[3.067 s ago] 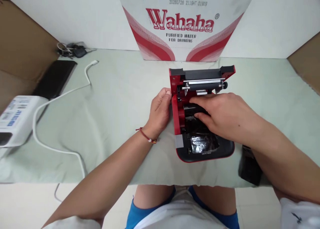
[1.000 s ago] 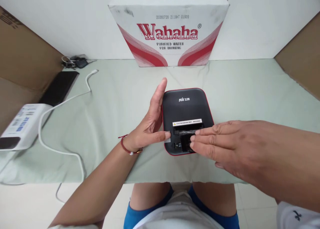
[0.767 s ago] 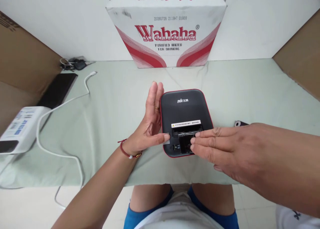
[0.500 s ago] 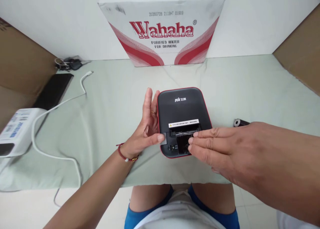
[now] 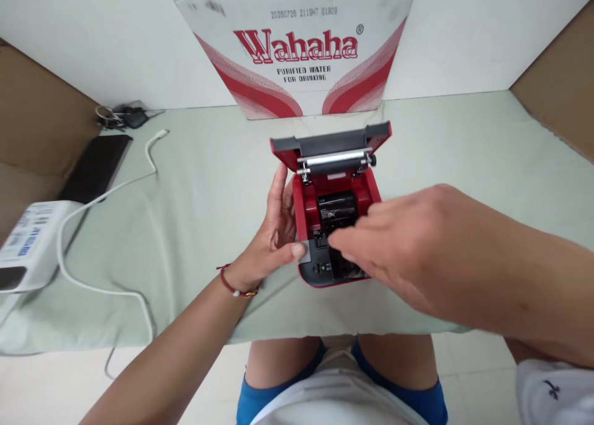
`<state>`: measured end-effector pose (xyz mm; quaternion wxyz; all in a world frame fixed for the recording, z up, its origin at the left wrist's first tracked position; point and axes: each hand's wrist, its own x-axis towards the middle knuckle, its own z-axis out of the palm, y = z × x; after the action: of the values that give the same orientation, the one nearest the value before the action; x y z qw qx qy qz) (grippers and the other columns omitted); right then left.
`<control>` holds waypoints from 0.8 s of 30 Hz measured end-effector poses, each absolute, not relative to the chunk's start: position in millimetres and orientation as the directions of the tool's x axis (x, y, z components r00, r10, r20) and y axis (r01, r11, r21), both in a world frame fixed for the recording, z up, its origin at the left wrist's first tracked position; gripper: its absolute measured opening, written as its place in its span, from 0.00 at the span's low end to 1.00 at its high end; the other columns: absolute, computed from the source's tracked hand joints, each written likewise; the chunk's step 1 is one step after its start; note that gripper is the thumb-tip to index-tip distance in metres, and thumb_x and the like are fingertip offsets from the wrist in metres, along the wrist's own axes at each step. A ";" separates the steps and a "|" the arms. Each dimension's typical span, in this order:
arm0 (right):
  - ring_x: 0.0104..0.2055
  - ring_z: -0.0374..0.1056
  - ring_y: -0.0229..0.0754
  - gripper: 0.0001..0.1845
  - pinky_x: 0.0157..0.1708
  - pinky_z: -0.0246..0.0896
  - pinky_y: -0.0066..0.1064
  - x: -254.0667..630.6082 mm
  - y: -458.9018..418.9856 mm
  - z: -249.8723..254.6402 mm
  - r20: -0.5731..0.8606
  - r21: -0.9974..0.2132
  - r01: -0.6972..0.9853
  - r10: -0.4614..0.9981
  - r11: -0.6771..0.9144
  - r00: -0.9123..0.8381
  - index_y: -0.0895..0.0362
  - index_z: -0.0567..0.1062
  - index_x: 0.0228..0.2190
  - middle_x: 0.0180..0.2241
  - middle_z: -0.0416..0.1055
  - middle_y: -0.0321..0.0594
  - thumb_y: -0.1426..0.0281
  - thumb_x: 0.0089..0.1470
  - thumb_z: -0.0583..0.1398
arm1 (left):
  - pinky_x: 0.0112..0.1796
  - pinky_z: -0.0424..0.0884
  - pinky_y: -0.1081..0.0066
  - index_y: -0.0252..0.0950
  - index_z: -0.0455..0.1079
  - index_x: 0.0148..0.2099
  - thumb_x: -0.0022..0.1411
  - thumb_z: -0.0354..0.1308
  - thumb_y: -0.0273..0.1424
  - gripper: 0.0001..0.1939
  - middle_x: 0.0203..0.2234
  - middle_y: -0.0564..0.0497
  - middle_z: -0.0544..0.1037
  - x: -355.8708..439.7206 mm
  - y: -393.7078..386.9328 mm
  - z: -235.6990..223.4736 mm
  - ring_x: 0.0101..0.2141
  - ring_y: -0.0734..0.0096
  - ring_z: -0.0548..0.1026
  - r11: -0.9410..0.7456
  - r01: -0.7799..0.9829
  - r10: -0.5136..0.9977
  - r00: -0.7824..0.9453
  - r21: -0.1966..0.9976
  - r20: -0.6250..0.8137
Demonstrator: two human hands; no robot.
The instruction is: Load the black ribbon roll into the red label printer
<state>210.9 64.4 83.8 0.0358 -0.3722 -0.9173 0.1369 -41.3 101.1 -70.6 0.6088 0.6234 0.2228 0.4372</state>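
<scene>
A small red-and-black receipt printer (image 5: pixel 302 218) stands on the cloth with its lid (image 5: pixel 331 141) raised. In its red bay sits a shiny black roll (image 5: pixel 336 208), and a strip of black film (image 5: pixel 344 267) lies over the front edge. My left hand (image 5: pixel 273 233) grips the printer's left side, its thumb on the grey button at the front left corner, its fingers along the wall. Over the front right part, my right hand (image 5: pixel 394 245) has its fingers curled together at the film. The hand covers much of the strip and the printer's right side.
A Wahaha carton (image 5: pixel 297 54) stands behind the printer against the white wall. On the left lie keys (image 5: pixel 127 115), a black flat object (image 5: pixel 97 165), a white device (image 5: pixel 37 245) and a white cable (image 5: pixel 106 292). Brown cardboard (image 5: pixel 557 78) borders the right side.
The printer's lid, shut half a second ago, is now up, and the roll inside shows. My right hand has gone from flat fingers on the film to curled ones. My left hand stays put.
</scene>
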 end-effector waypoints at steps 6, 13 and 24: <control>0.42 0.77 0.46 0.15 0.41 0.64 0.35 194.6 105.0 61.7 -0.010 -0.229 0.776 0.796 0.587 -0.605 0.56 0.82 0.46 0.43 0.84 0.44 0.75 0.71 0.55 | 0.77 0.59 0.44 0.64 0.49 0.81 0.60 0.76 0.54 0.56 0.82 0.51 0.52 -38.9 101.6 -69.4 0.80 0.46 0.54 -0.171 -0.242 0.826 0.494 0.955 0.273; 0.53 0.76 0.57 0.13 0.54 0.65 0.44 196.9 118.5 42.3 -0.106 -0.147 0.723 0.716 0.675 -0.690 0.61 0.83 0.47 0.48 0.83 0.55 0.73 0.68 0.59 | 0.78 0.57 0.45 0.63 0.46 0.82 0.59 0.76 0.57 0.59 0.82 0.50 0.51 -39.0 101.7 -70.7 0.79 0.47 0.58 -0.177 -0.235 0.823 0.498 0.956 0.274; 0.52 0.74 0.59 0.11 0.50 0.62 0.44 188.5 123.1 47.5 -0.195 -0.037 0.731 0.713 0.681 -0.674 0.63 0.84 0.42 0.45 0.82 0.56 0.76 0.61 0.61 | 0.77 0.57 0.41 0.55 0.55 0.81 0.59 0.73 0.60 0.55 0.81 0.45 0.55 -40.9 99.9 -70.5 0.79 0.40 0.56 -0.185 -0.192 0.830 0.494 0.964 0.258</control>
<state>188.5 123.1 47.5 -0.0824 -0.3953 -0.9131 0.0558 -40.9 99.9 -70.5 0.5867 0.6348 0.2513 0.4355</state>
